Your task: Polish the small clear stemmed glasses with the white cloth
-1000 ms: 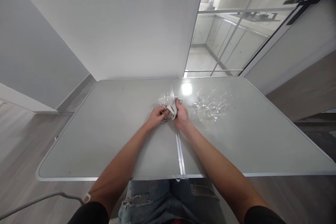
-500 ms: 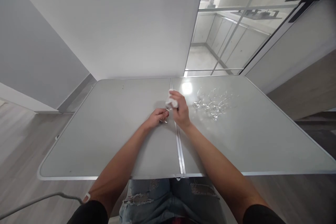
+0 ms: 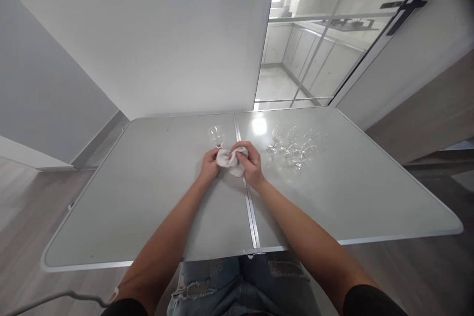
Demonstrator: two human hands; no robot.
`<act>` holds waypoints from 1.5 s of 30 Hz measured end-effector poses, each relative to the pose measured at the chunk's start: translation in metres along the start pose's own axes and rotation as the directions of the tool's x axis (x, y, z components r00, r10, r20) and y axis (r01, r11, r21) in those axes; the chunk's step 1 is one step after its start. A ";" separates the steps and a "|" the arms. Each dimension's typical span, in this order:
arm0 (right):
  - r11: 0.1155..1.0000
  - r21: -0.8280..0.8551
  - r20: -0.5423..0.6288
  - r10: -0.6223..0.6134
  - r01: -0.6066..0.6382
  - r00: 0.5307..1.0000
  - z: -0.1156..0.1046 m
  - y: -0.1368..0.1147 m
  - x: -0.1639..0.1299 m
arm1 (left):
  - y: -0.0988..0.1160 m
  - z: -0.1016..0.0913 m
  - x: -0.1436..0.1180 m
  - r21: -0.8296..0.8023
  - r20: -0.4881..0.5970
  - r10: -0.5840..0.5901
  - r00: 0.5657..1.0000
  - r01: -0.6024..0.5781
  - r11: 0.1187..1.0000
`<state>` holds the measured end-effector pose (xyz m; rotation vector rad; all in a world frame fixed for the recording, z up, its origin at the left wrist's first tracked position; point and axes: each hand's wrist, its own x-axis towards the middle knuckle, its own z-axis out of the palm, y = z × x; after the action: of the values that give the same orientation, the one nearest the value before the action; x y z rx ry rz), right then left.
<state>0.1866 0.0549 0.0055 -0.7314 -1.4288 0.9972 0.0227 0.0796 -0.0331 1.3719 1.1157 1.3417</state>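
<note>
A clear stemmed wine glass (image 3: 216, 135) is held bowl-up and slightly tilted over the table, left of the metal seam. My left hand (image 3: 210, 164) is closed around its stem, and the fingers hide most of the stem and base. In my right hand (image 3: 252, 164) a crumpled white cloth (image 3: 230, 158) is gripped between thumb and fingers. The cloth reaches across to the left fingers and covers the lower part of the glass. Both hands are close together just above the tabletop.
Several clear stemmed glasses (image 3: 296, 145) stand in a cluster on the right half of the light grey folding table (image 3: 314, 202). A metal seam (image 3: 252, 217) divides the tabletop. A white wall (image 3: 192, 39) and a glass-paned door (image 3: 314, 49) rise behind it. A grey cable (image 3: 66, 295) runs by my left arm.
The glass's bowl now shows upright above my left hand, where before it was covered. My right hand and the cloth have come down and left against the lower part of the glass.
</note>
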 end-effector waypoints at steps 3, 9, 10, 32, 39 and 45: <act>0.987 0.046 -0.139 0.158 -0.153 0.978 -0.002 0.003 0.002 | 0.003 -0.003 0.000 0.134 -0.046 0.063 0.997 -0.057 0.989; 0.951 -0.276 -0.131 0.105 -0.138 0.986 0.011 0.008 0.003 | -0.002 -0.005 0.000 0.487 0.104 0.333 0.937 -0.340 0.804; 0.941 -0.320 -0.121 0.071 -0.106 0.990 0.013 0.009 0.002 | -0.004 -0.005 0.000 0.520 0.129 0.357 0.925 -0.369 0.770; 0.638 -0.473 -0.661 0.200 -0.608 0.724 -0.090 -0.035 -0.074 | 0.002 -0.003 0.004 0.550 0.152 0.230 0.961 -0.276 0.788; 0.645 -0.438 -0.691 0.204 -0.626 0.693 -0.114 -0.019 -0.055 | 0.001 -0.005 0.005 0.553 0.166 0.243 0.956 -0.294 0.780; 0.602 -0.476 -0.694 0.191 -0.641 0.694 -0.121 -0.007 -0.046 | 0.002 -0.004 0.005 0.545 0.169 0.221 0.961 -0.278 0.791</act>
<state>0.3123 0.0301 -0.0158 -1.8804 -1.0342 0.4489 0.0190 0.0842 -0.0305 2.0599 1.3660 1.1440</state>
